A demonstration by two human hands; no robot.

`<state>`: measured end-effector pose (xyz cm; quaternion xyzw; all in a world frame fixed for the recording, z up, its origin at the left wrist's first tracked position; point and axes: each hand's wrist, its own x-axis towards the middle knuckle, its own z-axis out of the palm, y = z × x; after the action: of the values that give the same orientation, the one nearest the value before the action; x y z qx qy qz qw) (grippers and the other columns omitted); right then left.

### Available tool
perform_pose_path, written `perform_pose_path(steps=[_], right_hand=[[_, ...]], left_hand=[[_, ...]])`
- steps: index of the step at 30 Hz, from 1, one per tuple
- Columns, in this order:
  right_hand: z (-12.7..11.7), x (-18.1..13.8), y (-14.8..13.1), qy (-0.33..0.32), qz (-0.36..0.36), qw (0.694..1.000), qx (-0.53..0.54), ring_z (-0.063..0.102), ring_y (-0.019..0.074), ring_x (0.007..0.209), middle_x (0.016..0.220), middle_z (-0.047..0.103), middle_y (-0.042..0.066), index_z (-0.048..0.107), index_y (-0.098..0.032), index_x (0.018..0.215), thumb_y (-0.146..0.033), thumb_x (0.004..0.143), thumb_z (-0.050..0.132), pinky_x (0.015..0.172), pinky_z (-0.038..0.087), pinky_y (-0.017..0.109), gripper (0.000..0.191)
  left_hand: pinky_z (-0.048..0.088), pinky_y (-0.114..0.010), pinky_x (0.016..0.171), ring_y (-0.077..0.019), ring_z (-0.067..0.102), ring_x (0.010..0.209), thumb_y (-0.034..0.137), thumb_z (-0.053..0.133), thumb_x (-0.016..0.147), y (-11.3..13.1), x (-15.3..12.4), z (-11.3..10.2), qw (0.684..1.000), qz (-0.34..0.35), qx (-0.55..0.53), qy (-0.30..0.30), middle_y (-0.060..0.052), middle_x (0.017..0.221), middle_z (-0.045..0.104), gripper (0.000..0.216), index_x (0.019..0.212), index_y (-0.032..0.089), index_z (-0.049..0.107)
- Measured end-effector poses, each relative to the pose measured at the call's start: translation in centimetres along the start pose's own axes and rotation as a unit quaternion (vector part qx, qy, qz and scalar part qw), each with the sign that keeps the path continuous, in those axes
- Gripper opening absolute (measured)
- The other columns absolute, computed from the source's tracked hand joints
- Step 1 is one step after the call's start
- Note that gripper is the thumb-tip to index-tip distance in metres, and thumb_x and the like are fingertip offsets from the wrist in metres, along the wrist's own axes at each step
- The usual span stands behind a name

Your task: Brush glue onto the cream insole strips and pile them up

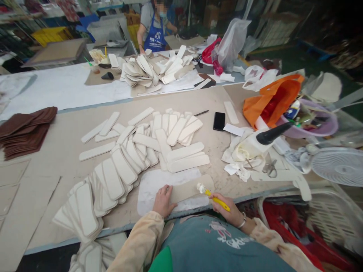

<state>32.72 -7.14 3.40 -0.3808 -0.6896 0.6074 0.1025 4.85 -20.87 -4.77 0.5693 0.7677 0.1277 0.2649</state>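
My right hand [229,209] is closed round the yellow handle of a brush [215,197], whose tip carries a thick white paste. Under that tip lies a beige strip [184,190] with rounded ends, on a whitish sheet [147,183] near the table's front edge. Fingers apart, my left hand [163,202] rests at the strip's left end. Just beyond and to the left spreads a long fanned pile of cream rounded strips [124,168]. Two more cream strips [188,162] lie directly behind the sheet.
Brown folded pieces [27,130] are stacked at the left. A phone [219,121], a white container with a black nozzle [249,148], an orange bag [272,100], a purple basin [320,117] and a white fan [340,166] stand to the right. Across the table, a person in a blue apron [155,36] works.
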Motion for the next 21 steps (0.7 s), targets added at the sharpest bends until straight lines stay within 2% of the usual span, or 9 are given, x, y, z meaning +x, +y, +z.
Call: perform_pose_path(steps=[6, 15, 21], right_hand=[[1.9, 1.9, -1.5, -0.085, -0.067, 0.994, -0.035, 0.058, 0.0139, 0.058, 0.063, 0.061, -0.002, 0.058, -0.022, 0.106, -0.034, 0.084, 0.044, 0.059, 0.044, 0.024, 0.029], [6.3, 5.3, -1.8, -0.114, -0.109, 0.986, -0.057, 0.053, 0.0107, 0.054, 0.061, 0.059, -0.004, 0.061, -0.021, 0.102, -0.031, 0.085, 0.044, 0.056, 0.042, 0.02, 0.026], [8.2, 6.6, -1.5, -0.136, -0.115, 0.98, -0.083, 0.056, 0.0106, 0.058, 0.065, 0.062, -0.002, 0.061, -0.019, 0.101, -0.028, 0.085, 0.045, 0.06, 0.043, 0.021, 0.025]], left_hand=[[0.032, -0.048, 0.095, -0.0306, 0.038, 0.116, 0.036, 0.067, 0.059, -0.8, -0.2, 0.3, 0.999, 0.02, -0.022, 0.022, -0.015, 0.129, 0.038, 0.077, 0.128, 0.02, 0.038], [0.035, -0.045, 0.094, -0.029, 0.041, 0.112, 0.035, 0.066, 0.061, -1.1, -0.3, 0.7, 0.997, 0.035, -0.027, 0.062, -0.013, 0.126, 0.041, 0.068, 0.124, 0.021, 0.043], [0.038, -0.044, 0.092, -0.0276, 0.042, 0.108, 0.034, 0.066, 0.061, -1.4, -0.6, 1.2, 0.994, 0.061, -0.002, 0.087, -0.013, 0.127, 0.04, 0.068, 0.124, 0.02, 0.043]])
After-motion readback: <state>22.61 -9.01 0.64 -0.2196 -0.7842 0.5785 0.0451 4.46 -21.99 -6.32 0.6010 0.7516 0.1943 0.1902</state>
